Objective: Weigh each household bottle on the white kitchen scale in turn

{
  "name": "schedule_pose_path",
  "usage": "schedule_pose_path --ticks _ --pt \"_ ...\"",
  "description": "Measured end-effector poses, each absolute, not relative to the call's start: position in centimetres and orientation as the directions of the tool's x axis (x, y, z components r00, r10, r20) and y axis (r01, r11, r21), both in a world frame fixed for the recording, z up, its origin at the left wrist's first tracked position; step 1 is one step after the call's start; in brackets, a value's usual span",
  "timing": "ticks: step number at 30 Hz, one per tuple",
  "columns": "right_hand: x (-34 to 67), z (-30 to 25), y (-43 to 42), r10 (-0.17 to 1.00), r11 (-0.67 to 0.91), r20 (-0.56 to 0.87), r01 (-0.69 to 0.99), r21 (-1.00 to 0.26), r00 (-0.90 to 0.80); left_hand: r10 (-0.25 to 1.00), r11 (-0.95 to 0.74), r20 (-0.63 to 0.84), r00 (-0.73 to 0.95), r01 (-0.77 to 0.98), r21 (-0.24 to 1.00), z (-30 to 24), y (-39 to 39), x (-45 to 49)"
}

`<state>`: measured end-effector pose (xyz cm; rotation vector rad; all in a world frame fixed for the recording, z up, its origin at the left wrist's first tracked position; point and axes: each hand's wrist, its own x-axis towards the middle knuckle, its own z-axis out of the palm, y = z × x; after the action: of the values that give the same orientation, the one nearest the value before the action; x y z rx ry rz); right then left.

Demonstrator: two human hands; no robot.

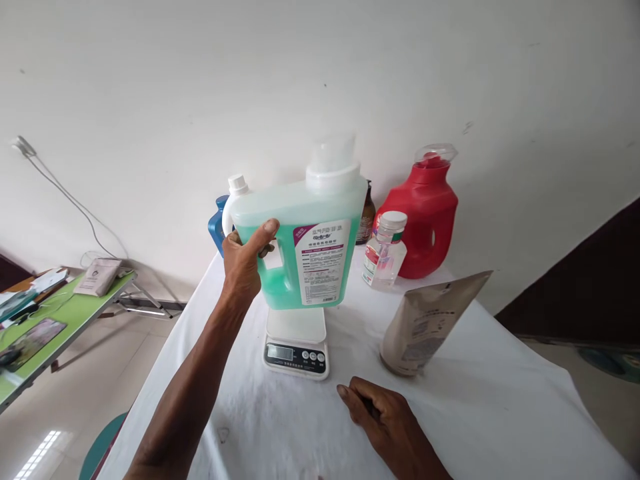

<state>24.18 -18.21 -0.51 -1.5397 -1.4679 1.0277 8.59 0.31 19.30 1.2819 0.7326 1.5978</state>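
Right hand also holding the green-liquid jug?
No, only the left hand grips the jug; the right hand is curled, apart from it, lower in view.

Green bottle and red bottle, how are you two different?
The green bottle is held in the person's left hand, but the red bottle stands on the white cloth. You can see green liquid through the green bottle, while the red bottle's solid colour hides what is inside. Both have a see-through cap on top.
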Motion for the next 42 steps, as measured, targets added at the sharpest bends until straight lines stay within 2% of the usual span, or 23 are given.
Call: schedule_pose_path --ticks 20,36,42 --pt "24.3 -0.3 -18.0 0.995 -0.098 -0.095 0.419 -0.903 0.028 0.945 -0.327 0.314 -0.092 -0.272 0.905 14.8 1.1 4.5" --pt "24.3 -0.6 -18.3 0.994 -0.11 -0.108 0.42 -0.901 0.027 0.951 -0.309 0.31 -0.017 -0.135 0.941 14.9 0.7 5.2" --pt "24.3 -0.3 -18.3 0.995 -0.095 -0.091 0.441 -0.893 0.031 0.928 -0.353 0.361 0.089 -0.088 0.931 15.2 0.5 4.0"
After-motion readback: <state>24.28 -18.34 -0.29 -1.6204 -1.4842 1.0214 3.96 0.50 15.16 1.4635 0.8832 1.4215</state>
